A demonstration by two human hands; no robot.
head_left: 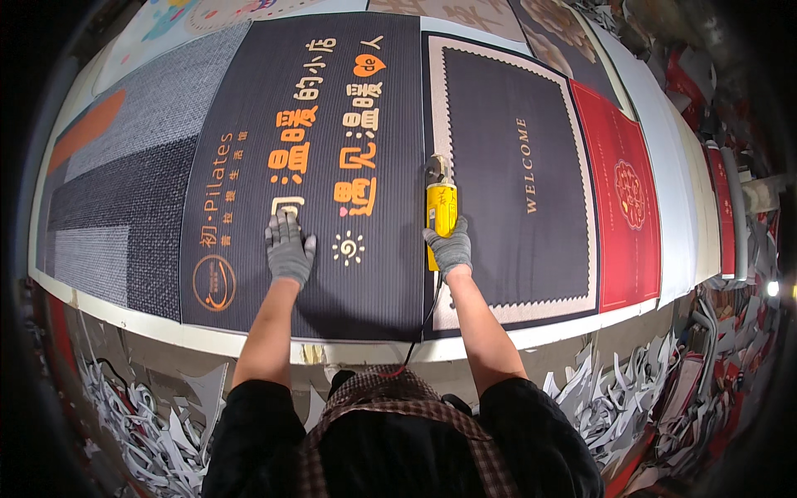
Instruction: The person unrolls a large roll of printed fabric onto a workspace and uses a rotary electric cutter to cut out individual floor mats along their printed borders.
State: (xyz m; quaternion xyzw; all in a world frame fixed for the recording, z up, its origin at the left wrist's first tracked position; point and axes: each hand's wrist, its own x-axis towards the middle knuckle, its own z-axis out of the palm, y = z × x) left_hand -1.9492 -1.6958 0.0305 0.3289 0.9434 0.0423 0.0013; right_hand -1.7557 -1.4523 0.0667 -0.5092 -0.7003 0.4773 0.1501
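My left hand (289, 251), in a grey glove, lies flat with its fingers stretched forward on a dark ribbed mat (374, 290) printed with orange and cream lettering. My right hand (452, 247), gloved too, is wrapped round a yellow handheld electric cutter (442, 207). The round metal head (436, 169) of the cutter points away from me, over the line where the ribbed mat meets a dark mat with a cream zigzag border (498, 249). A thin dark cord (433, 309) trails from the tool back toward my body.
A grey patchwork-pattern mat (166, 187) lies at the left, a red mat (614, 266) at the right. The pale table edge (332, 352) runs in front of me. Heaps of offcut strips (610, 407) lie below on both sides. Rolled material (721, 207) stands at the right.
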